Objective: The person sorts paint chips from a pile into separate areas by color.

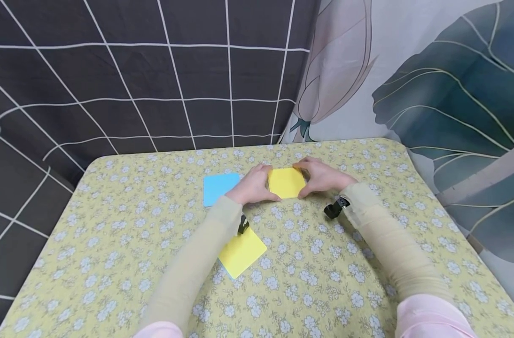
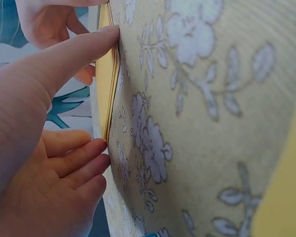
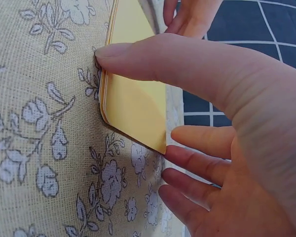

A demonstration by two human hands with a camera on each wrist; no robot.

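Observation:
A small stack of yellow square cards (image 1: pixel 287 183) with rounded corners lies on the cloth between both hands. My left hand (image 1: pixel 253 185) holds its left side, thumb at the near edge and fingers toward the far corner. On the right side my right hand (image 1: pixel 323 176) grips it the same way, its thumb (image 3: pixel 130 60) against the near edge. Several thin layers show along the stack's edge in the right wrist view. Left of the left hand lies a blue square card (image 1: pixel 219 188), partly covered by that hand.
Nearer me, another yellow square card (image 1: pixel 243 253) lies turned at an angle under the left forearm, with a blue edge showing beneath it. A floral tablecloth (image 1: pixel 126 225) covers the table. A dark gridded curtain (image 1: pixel 134 75) hangs behind, and a leaf-patterned curtain (image 1: pixel 447 103) at the right.

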